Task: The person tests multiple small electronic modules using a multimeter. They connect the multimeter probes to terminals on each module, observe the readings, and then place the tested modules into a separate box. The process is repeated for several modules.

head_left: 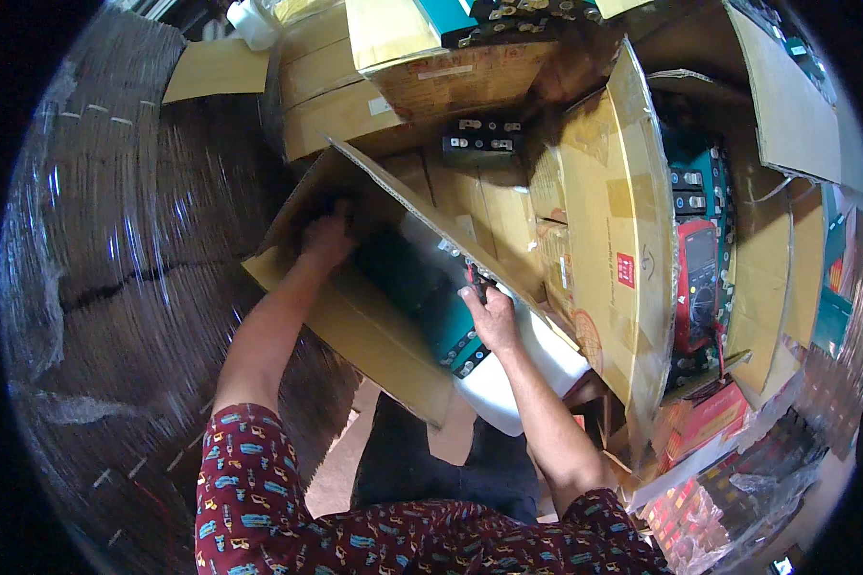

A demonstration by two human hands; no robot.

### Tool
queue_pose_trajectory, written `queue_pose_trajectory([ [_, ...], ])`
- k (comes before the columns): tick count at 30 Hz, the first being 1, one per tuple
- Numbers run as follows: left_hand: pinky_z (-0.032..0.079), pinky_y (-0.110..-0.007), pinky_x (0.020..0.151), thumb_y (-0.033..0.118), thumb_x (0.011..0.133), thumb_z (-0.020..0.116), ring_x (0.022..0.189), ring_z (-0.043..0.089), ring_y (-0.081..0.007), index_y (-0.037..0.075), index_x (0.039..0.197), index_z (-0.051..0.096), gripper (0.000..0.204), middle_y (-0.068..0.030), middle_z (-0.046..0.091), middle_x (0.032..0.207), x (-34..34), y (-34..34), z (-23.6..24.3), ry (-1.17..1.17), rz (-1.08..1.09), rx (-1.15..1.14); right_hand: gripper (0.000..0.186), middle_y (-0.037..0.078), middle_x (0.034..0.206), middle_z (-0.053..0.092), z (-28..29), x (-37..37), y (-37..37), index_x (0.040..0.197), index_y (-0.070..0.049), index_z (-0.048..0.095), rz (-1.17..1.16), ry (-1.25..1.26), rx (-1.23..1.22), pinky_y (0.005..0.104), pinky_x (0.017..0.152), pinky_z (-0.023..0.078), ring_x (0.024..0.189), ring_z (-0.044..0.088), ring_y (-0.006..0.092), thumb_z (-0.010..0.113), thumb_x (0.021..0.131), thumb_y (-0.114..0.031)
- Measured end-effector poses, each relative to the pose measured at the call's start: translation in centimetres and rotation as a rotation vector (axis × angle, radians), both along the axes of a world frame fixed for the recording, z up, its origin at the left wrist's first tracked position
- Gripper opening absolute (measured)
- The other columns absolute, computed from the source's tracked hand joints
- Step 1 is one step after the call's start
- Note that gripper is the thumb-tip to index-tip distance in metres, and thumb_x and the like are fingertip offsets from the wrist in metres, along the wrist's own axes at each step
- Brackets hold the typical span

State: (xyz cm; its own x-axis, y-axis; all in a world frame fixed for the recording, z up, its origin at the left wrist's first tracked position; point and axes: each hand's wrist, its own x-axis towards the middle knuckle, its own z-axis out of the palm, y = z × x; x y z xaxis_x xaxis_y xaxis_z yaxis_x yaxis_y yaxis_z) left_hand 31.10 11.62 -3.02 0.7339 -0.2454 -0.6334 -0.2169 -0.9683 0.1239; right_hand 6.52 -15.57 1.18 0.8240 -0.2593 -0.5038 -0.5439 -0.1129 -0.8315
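My left hand (328,238) reaches into the shadowed far left corner of an open cardboard box (384,379). Its fingertips are lost in the dark there, so what they touch or hold cannot be made out. Teal battery blocks (408,287) with metal terminals on top fill part of this box. At the box's right side, my right hand (492,318) is closed on a slim red-and-black test probe (474,278), close to the terminals by the raised flap. A white smooth piece (537,359) lies under my right wrist.
A red multimeter (698,283) rests on teal batteries in another open box (618,268) to the right. One black-topped battery (481,139) sits beyond my box's flap. Film-wrapped stacks (144,287) stand at left. Another battery carton (460,86) is at the back.
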Motion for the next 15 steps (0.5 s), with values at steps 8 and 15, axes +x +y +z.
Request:
queue_pose_trajectory([
  [8, 0.057, -0.051, 0.093, 0.019, 0.083, 0.077, 0.103, 0.072, -0.0453, 0.005, 0.147, 0.050, 0.070, -0.0253, 0.074, 0.108, 0.1, -0.6, 8.1, -0.063, 0.225, -0.270, 0.031, 0.018, 0.089, 0.074, 0.2, -0.5, -1.3, 0.103, 0.001, 0.073, -0.005, -0.015, -0.055, 0.0413, 0.083, 0.053, 0.084, 0.069, 0.0290, 0.070, 0.099, -0.030],
  [15, 0.060, -0.046, 0.084, 0.022, 0.078, 0.079, 0.091, 0.075, -0.0379, 0.000, 0.130, 0.054, 0.062, -0.0218, 0.074, 0.101, -8.6, -3.2, 4.1, -0.075, 0.826, -0.775, 0.032, 0.013, 0.095, 0.076, 1.0, 0.0, -0.7, 0.115, 0.000, 0.074, 0.010, -0.001, -0.018, 0.0380, 0.086, 0.053, 0.087, 0.069, 0.0233, 0.069, 0.101, -0.029],
])
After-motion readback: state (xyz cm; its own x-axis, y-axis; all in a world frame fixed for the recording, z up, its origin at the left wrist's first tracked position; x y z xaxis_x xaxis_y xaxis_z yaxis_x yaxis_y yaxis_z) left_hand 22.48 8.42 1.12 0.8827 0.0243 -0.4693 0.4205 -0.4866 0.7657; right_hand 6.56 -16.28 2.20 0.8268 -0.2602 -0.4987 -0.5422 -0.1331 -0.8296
